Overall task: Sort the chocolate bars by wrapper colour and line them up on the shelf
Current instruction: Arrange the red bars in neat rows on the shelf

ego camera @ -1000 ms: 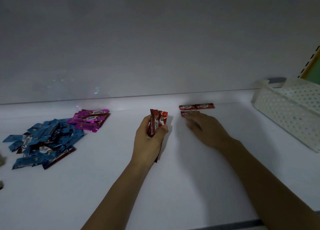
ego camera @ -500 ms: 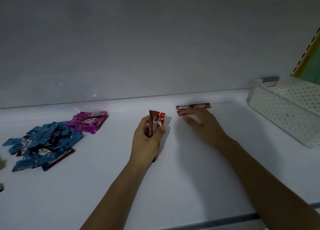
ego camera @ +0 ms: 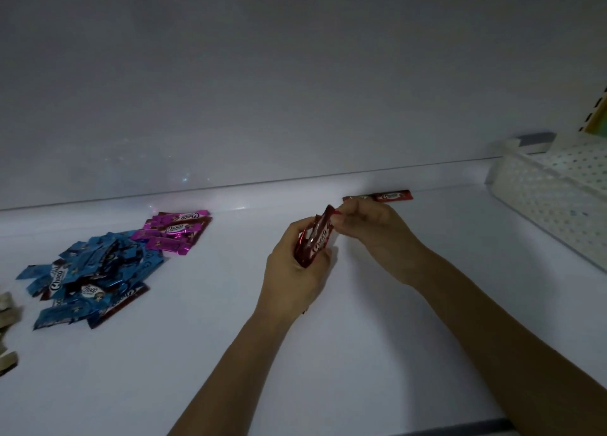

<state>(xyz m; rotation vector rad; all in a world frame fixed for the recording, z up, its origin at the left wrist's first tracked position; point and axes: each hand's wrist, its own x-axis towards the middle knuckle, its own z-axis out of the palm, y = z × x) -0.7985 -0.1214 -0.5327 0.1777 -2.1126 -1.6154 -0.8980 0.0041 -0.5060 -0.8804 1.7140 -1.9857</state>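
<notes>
Thumb and forefinger of the right hand (ego camera: 377, 235) pinch the upper tip of one bar in the bundle of red foil-wrapped chocolate bars (ego camera: 313, 242). The left hand (ego camera: 295, 271) grips this bundle upright, fingers curled round its lower half, just above the white shelf (ego camera: 361, 353). The pinched bar stands a little proud of the others but is not yet free of them.

Just behind the right hand, a short row of red bars (ego camera: 394, 195) lies flat and end to end against the back edge of the shelf. The knuckles hide part of it, so the count cannot be told. Well apart to the left sits a loose heap of pink foil-wrapped bars (ego camera: 174, 232). Touching its near side is a larger tangled heap of blue foil-wrapped bars (ego camera: 92, 278). Neither heap is lined up. A white perforated plastic basket (ego camera: 551, 205) stands at the right end.

The step in hand looks like drawing a single red bar from the bundle to extend the row, with pink and blue left to do. The next move calls for a clean pull while the left hand holds the neighbours back. The bar must then be turned flat and laid in line without nudging those already placed.
</notes>
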